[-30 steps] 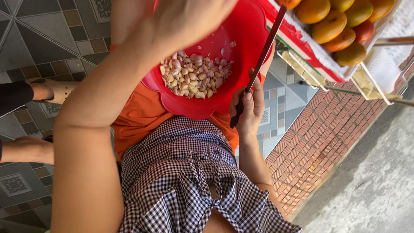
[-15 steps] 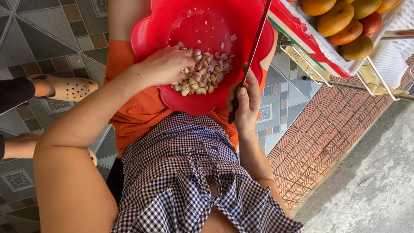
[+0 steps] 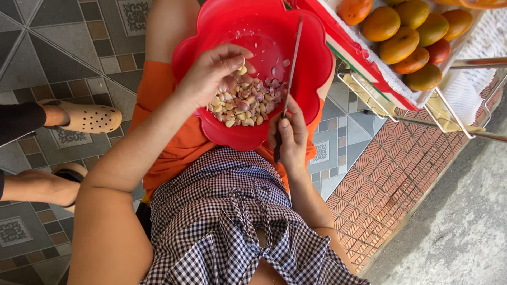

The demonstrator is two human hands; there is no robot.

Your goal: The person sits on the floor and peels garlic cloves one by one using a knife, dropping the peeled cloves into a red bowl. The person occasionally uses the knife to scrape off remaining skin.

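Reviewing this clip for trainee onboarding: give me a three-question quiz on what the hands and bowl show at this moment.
1. True or false: the left hand pinches one garlic clove above the pile.
2. What does the right hand grip? A) spoon B) knife C) peeler
3. What colour is the bowl on the lap?

Key: 1 true; 2 B; 3 red.
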